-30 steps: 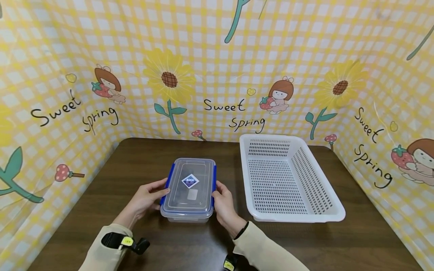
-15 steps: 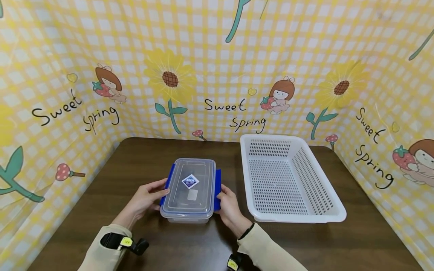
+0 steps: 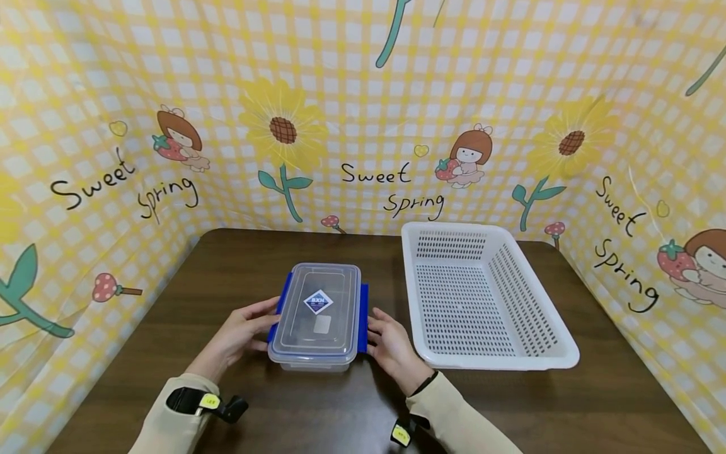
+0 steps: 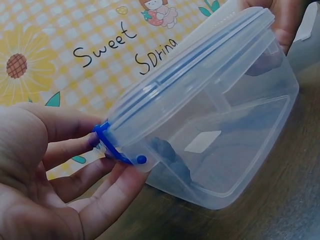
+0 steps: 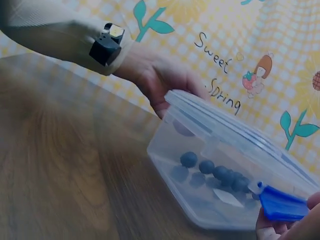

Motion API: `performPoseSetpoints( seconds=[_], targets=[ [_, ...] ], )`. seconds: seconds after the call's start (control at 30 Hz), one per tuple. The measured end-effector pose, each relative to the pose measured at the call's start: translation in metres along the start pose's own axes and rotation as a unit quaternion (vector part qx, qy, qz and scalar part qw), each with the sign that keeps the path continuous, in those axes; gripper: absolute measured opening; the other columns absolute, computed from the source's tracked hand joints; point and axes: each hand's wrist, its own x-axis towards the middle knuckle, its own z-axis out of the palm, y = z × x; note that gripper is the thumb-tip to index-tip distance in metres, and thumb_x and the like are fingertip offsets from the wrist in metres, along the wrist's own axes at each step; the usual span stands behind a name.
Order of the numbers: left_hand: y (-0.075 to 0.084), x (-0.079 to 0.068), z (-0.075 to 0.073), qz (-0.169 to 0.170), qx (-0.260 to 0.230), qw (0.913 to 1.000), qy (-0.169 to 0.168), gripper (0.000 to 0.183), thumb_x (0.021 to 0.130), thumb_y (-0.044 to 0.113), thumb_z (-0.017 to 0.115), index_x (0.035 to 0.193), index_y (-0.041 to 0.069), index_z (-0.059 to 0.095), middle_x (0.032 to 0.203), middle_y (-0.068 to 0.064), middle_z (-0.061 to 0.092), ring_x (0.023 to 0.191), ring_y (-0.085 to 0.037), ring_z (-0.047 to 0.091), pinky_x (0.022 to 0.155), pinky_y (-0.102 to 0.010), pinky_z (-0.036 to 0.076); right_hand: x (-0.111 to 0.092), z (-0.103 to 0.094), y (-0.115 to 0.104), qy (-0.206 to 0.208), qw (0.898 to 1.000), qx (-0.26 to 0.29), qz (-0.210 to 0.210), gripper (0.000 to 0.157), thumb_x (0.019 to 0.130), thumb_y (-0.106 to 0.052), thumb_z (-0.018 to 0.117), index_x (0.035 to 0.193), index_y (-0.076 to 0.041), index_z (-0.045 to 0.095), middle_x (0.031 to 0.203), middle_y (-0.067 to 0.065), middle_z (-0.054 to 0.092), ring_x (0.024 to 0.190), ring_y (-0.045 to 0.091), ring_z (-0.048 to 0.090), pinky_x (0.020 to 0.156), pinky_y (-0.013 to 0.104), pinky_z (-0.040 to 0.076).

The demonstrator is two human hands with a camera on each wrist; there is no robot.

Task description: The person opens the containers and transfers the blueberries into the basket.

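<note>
A clear plastic food container [image 3: 317,315] with blue side latches stands on the dark wooden table [image 3: 238,265], its lid on. My left hand [image 3: 238,334] pinches the left latch [image 4: 112,145], which is folded down against the side. On the other side, the right latch [image 3: 363,318] sticks outward, swung away from the lid. My right hand [image 3: 394,347] is beside it, fingers loosely bent and fingertips right at the flap. Through the clear wall, several dark blue balls [image 5: 220,172] show inside, in a row along the bottom.
A white perforated plastic basket [image 3: 416,328] stands to the right of the container, close to my right hand. A yellow checked cloth [image 3: 368,126] with printed flowers hangs behind the table and along both sides.
The right latch swung outward from the container's side, pulled by my right hand. That hand then loosened and shifted slightly right. My left hand stayed at the left latch.
</note>
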Motion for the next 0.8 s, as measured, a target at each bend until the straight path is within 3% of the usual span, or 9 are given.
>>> performPoseSetpoints(
  seconds=[0.13, 0.23, 0.43, 0.67, 0.8],
  targets=[
    [0.000, 0.000, -0.001, 0.006, -0.002, 1.0000, -0.004, 0.064, 0.094, 0.016, 0.069, 0.149, 0.000, 0.041, 0.125, -0.011, 0.064, 0.084, -0.019, 0.068, 0.065, -0.041, 0.059, -0.001, -0.004, -0.003, 0.008, 1.000, -0.005, -0.010, 0.063, 0.096, 0.002, 0.036, 0.154, 0.009, 0.011, 0.151, 0.036, 0.027, 0.127, 0.044, 0.042, 0.104, 0.052, 0.038],
    [0.000, 0.001, -0.002, 0.009, 0.000, 0.9999, -0.006, 0.063, 0.095, 0.016, 0.069, 0.149, -0.001, 0.041, 0.122, -0.008, 0.065, 0.083, -0.019, 0.068, 0.064, -0.040, 0.059, -0.002, -0.006, -0.003, 0.020, 1.000, -0.012, -0.019, 0.063, 0.094, 0.003, 0.036, 0.153, 0.009, 0.014, 0.150, 0.036, 0.027, 0.126, 0.044, 0.039, 0.106, 0.051, 0.034],
    [-0.001, 0.003, -0.001, 0.026, 0.011, 0.9995, -0.012, 0.060, 0.096, 0.013, 0.066, 0.148, -0.002, 0.041, 0.123, -0.012, 0.065, 0.082, -0.019, 0.068, 0.061, -0.038, 0.059, -0.004, -0.002, -0.001, 0.015, 0.999, -0.009, -0.035, 0.062, 0.093, 0.001, 0.040, 0.152, 0.008, 0.021, 0.139, 0.028, 0.040, 0.100, 0.023, 0.049, 0.086, 0.034, 0.041],
    [0.000, 0.005, -0.002, 0.040, 0.026, 0.9986, -0.021, 0.057, 0.096, 0.007, 0.062, 0.147, -0.005, 0.038, 0.120, -0.014, 0.065, 0.079, -0.019, 0.067, 0.057, -0.038, 0.059, -0.003, 0.003, 0.002, -0.014, 1.000, -0.009, -0.006, 0.060, 0.098, -0.004, 0.047, 0.152, 0.007, 0.025, 0.113, 0.011, 0.053, 0.086, 0.016, 0.051, 0.075, 0.027, 0.042],
    [0.001, 0.006, -0.004, 0.037, 0.031, 0.9985, -0.026, 0.061, 0.096, 0.004, 0.059, 0.150, -0.005, 0.033, 0.120, -0.016, 0.065, 0.078, -0.018, 0.068, 0.057, -0.038, 0.059, 0.000, 0.004, 0.004, -0.034, 0.999, -0.024, -0.019, 0.061, 0.096, -0.002, 0.053, 0.149, 0.011, 0.026, 0.096, 0.003, 0.060, 0.078, 0.011, 0.056, 0.069, 0.024, 0.044]
  ],
)
